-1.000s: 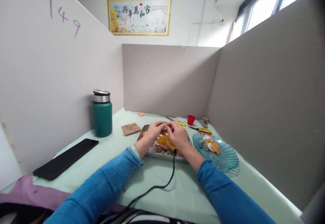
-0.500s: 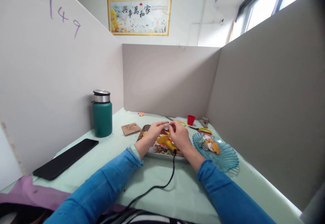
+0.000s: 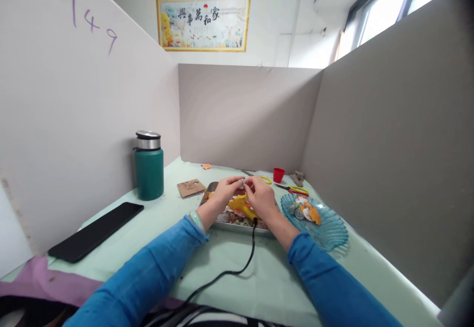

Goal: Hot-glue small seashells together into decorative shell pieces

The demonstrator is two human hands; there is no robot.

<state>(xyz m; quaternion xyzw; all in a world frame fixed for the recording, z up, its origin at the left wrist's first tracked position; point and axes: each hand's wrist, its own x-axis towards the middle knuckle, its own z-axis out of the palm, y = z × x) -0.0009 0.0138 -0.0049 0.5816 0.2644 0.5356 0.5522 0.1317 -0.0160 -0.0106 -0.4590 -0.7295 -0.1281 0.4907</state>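
Over a metal tray (image 3: 231, 227), my left hand (image 3: 224, 191) and my right hand (image 3: 261, 197) meet fingertip to fingertip. Both are closed, pinching a small whitish, shiny piece (image 3: 242, 183); the fingers hide most of it, so its kind is unclear. Just below the hands, a yellow glue gun (image 3: 246, 209) lies across the tray with its black cord (image 3: 253, 248) running toward me. Mixed small pieces, some orange and some brownish, fill the tray around it.
A blue glass plate (image 3: 335, 233) with several small decorations stands at right. Behind it are yellow-handled scissors (image 3: 296, 189) and a red cup (image 3: 278, 175). On the left are a brown card (image 3: 190, 187), a green bottle (image 3: 149, 174) and a black phone (image 3: 96, 230). Grey partitions (image 3: 248, 114) enclose the table.
My fingertips have shifted slightly around the whitish piece, and less of it shows between them. The glue gun, tray and other things stay where they were.
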